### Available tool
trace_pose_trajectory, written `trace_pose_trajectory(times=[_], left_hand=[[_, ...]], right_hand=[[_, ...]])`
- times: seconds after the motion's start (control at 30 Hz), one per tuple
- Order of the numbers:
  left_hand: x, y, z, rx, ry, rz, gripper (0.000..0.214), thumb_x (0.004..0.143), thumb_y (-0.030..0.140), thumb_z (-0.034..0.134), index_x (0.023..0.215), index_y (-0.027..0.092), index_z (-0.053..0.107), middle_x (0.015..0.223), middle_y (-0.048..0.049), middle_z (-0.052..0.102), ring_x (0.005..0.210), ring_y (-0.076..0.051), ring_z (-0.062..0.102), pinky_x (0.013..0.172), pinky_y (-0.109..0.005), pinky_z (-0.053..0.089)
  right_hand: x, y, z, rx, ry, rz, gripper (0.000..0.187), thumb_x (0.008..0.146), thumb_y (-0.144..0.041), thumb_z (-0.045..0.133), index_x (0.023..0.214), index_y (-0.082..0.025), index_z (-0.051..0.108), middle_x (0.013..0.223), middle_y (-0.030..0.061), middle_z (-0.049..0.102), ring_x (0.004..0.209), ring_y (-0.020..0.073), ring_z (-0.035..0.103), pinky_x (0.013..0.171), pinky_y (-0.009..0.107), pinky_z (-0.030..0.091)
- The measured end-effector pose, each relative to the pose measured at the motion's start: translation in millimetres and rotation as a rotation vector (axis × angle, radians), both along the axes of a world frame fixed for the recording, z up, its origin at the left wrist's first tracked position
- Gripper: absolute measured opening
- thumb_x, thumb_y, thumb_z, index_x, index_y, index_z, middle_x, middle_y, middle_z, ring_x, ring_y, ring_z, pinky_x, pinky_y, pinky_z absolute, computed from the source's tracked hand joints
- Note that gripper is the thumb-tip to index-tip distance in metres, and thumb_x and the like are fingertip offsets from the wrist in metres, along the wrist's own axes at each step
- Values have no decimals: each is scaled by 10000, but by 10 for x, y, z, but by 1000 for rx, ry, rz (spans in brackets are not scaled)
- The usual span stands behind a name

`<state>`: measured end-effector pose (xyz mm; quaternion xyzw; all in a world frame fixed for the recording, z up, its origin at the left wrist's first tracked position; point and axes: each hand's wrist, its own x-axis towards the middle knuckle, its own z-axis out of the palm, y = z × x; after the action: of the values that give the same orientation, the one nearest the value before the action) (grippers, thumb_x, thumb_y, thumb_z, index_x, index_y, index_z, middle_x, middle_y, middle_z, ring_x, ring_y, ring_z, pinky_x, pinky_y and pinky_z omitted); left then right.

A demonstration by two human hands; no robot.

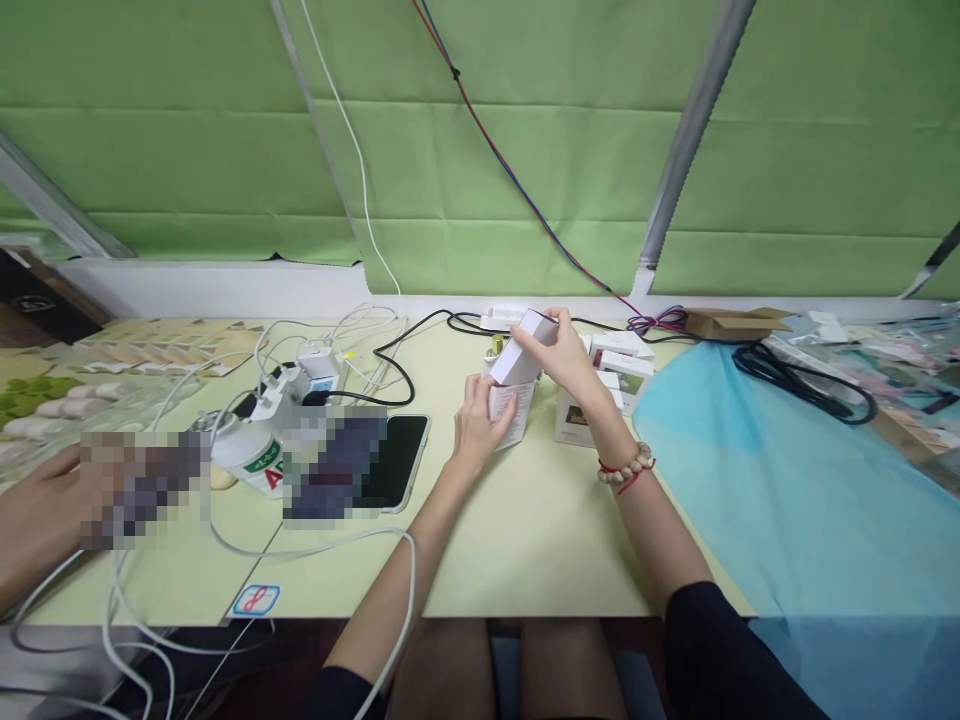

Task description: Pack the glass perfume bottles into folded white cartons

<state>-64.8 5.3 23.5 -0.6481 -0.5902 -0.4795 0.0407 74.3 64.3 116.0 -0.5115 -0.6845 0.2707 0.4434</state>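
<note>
My right hand (564, 352) grips a small white box (523, 352) from above, tilted over the pale green table (525, 530). A beaded bracelet sits on that wrist. Just below, my left hand (480, 425) is closed on another small white carton (511, 410) with printed text, resting on the table. Both hands are close together near the table's far middle. More small boxes (619, 365) stand just right of my hands.
A dark phone (401, 460) lies left of my hands, beside a charger hub (304, 385) with white and black cables. Another person's hand (37, 510) is at far left. A blue cloth (787, 470) covers the right side. A cardboard box (731, 322) sits behind it.
</note>
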Motion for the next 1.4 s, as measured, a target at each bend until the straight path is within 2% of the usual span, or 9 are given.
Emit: trace_pose_trajectory(times=[0.1,0.2,0.37,0.5,0.67,0.77,0.83,1.2,1.4], left_hand=[[-4,-5,10,10,-23,-2,268,831,355,547,1042,206,476,960,-41,514,827,-155,562,589,-236,400],[-7,-14,43,-47,-37,-3,237,825,363,551,998,217,483,946,-25,529,799,-147,562,598,-236,394],[-11,-26,105,-123,-39,67,200,806,392,579,899,221,529,877,-1,534,738,-132,553,599,-231,373],[4,-39,127,-163,-45,108,223,816,420,562,923,226,540,900,-9,541,740,-138,562,598,-237,374],[32,-12,35,-140,-148,97,359,819,395,538,1102,223,399,1066,-73,566,888,-202,608,658,-283,420],[19,33,-54,-102,-203,75,491,786,426,571,1133,222,290,1088,-96,555,815,-213,638,630,-302,422],[11,56,-94,-88,-215,66,499,781,450,568,1099,223,257,1061,-97,554,781,-215,649,610,-302,420],[36,44,-114,-82,-176,43,503,783,471,575,1104,227,276,1148,-127,563,807,-219,671,590,-294,437],[18,84,-171,-68,-153,44,558,770,495,580,1132,206,268,996,-103,608,775,-234,663,562,-286,403]], right_hand=[[28,5,18,59,-4,9,535,644,-620,615,1016,-261,476,1038,65,568,934,234,564,811,380,441],[53,-4,54,74,-25,27,490,630,-584,643,964,-262,489,988,47,570,924,236,564,805,385,444],[36,-66,114,75,-45,48,477,636,-569,644,965,-256,496,969,41,557,894,226,565,788,377,447],[10,-76,122,80,-48,70,470,636,-547,651,962,-248,492,957,39,548,884,219,554,781,372,446],[-17,-37,81,85,-11,129,436,667,-489,633,1002,-254,482,978,38,542,894,202,522,759,351,452],[-27,-37,75,83,-31,138,436,670,-478,631,1015,-256,483,991,37,546,885,198,524,752,342,451],[-31,-53,88,91,-51,126,443,656,-485,643,1002,-254,489,1000,37,550,888,202,532,761,343,447],[-123,-221,167,123,-219,21,477,660,-508,667,1039,-255,524,1018,58,530,911,232,565,774,349,437],[-207,-253,92,111,-392,125,530,667,-604,656,1038,-236,570,1015,80,566,881,240,582,757,356,440]])
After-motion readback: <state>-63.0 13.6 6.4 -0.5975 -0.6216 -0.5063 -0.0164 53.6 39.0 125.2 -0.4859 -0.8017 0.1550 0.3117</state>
